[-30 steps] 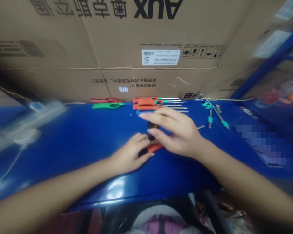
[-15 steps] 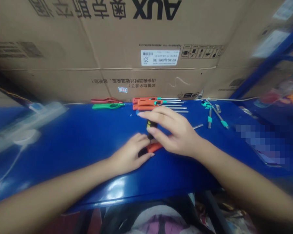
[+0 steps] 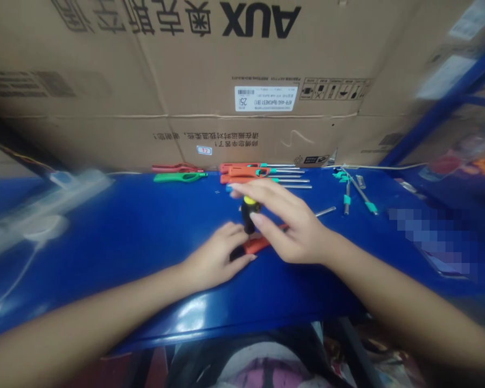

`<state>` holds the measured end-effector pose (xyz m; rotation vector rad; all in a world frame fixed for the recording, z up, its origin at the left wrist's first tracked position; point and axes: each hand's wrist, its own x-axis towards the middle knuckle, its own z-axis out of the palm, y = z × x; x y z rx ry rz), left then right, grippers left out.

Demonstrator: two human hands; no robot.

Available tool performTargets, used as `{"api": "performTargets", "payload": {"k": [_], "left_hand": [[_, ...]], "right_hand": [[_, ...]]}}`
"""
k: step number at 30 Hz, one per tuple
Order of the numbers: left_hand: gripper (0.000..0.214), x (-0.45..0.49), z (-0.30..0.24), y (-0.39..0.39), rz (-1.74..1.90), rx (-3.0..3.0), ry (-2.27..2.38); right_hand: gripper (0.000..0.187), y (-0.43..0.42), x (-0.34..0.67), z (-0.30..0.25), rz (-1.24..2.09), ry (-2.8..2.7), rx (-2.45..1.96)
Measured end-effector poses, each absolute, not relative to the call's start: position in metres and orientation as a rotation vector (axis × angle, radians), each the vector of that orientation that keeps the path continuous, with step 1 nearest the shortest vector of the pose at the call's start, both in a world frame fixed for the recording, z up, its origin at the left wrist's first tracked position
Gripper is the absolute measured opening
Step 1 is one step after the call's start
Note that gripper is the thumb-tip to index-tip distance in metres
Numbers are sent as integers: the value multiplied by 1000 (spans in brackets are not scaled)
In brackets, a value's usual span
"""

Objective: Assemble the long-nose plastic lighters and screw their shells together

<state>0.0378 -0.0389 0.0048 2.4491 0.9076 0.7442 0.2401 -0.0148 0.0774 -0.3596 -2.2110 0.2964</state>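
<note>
My right hand [image 3: 286,215] is closed on a short black and yellow screwdriver [image 3: 248,220], held upright. Its thin shaft points down onto an orange gas lighter [image 3: 258,246] lying on the blue table. The lighter's metal tube reaches out to the right from under my right hand. With my left hand [image 3: 214,256] I grip the handle end of this lighter, thumb in front and fingers behind. Part of the lighter's body is hidden by my right hand.
Several orange lighters [image 3: 242,172] lie at the table's back edge, with red and green handle shells [image 3: 178,177] to their left. Metal tubes with teal parts [image 3: 359,191] lie right. A power strip [image 3: 64,202] stands left; a cardboard box [image 3: 186,81] walls the back.
The screwdriver has turned slightly in my right hand, showing more yellow on its handle, and my right-hand fingers have shifted a little. My left hand stays in place on the lighter.
</note>
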Motion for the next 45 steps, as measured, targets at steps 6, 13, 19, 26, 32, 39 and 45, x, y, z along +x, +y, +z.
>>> {"api": "performTargets", "payload": {"k": [6,13,19,26,32,39,45], "left_hand": [[27,38,4,-39,742,2459,922],[21,38,2,-38,752,2443,921],[22,38,3,-38,746,2440,927],[27,39,10,-39,719,2420,945],[46,34,14,-37,683,2430,1019],[39,33,9,-32,671,2452,1085],[28,32,19,-26,560,2500,1133]], "right_hand": [[27,-15,237,77,275,-2149,-290],[21,-15,238,78,173,-2170,-308],[22,-14,238,72,117,-2163,-331],[19,-15,240,79,194,-2089,-413],[17,5,273,97,81,-1779,-747],[17,34,332,93,-294,-2057,-1439],[16,49,357,78,-205,-2096,-1872]]}}
